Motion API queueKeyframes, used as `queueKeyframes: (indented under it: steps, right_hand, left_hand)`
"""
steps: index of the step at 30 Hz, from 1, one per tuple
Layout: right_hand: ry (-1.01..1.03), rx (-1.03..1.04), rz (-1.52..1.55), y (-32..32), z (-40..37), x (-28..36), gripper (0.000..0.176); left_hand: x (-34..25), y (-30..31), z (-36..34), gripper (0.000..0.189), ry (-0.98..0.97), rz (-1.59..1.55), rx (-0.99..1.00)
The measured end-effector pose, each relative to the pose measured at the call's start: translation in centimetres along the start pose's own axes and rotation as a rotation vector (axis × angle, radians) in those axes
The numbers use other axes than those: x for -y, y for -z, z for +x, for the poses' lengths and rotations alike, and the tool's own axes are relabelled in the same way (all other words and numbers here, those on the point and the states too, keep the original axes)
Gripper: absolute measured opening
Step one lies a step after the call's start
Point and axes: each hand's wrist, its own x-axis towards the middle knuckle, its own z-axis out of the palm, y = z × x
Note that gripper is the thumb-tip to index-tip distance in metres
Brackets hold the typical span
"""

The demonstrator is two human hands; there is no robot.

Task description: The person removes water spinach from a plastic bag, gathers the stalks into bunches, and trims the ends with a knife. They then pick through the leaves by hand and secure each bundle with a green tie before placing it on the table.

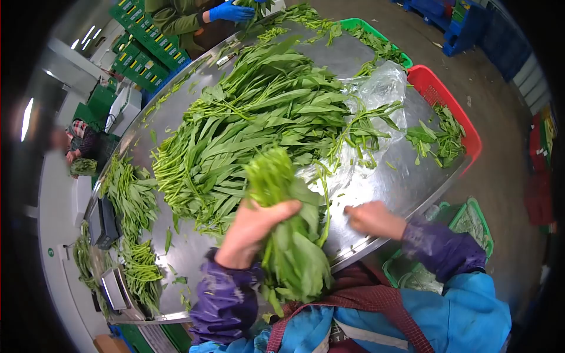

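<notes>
My left hand (250, 226) is wrapped round a bunch of water spinach (294, 235), its cut stem ends upward and leaves hanging toward my apron. To its right, my right hand (375, 219) is closed with curled fingers just above the table edge; it is blurred, and whatever it may pinch cannot be made out. Beyond both hands lies a large heap of water spinach (265, 112) on the metal table (347, 235), stems to the left. Clear plastic sheeting (382, 94) with loose sprigs and stem bits lies right of the heap.
A red basket (435, 88) and a green basket (359, 23) stand along the table's right side. A green crate (471, 220) is near my right elbow. Scales (115, 288) and more bunches (132, 200) line the left. A blue-gloved person (232, 12) works opposite.
</notes>
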Motion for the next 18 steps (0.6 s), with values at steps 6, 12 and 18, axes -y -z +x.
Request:
queueKeyframes:
  steps: [6, 12, 18]
  right_hand:
    - [0.285, 0.068, 0.188, -2.2, 2.3, 6.3, 0.023]
    - [-0.038, -0.326, 0.919, 2.7, 1.5, 0.5, 0.032]
    - [0.220, -0.489, 1.560, 10.4, -0.3, 2.1, 0.088]
  left_hand:
    - [-7.5, -1.0, -0.7, 0.039, -0.142, -0.022, 0.104]
    - [-9.9, -3.5, 0.4, 0.033, -0.217, 0.082, 0.050]
    - [-11.1, -8.2, 2.6, 0.027, -0.183, 0.467, 0.126]
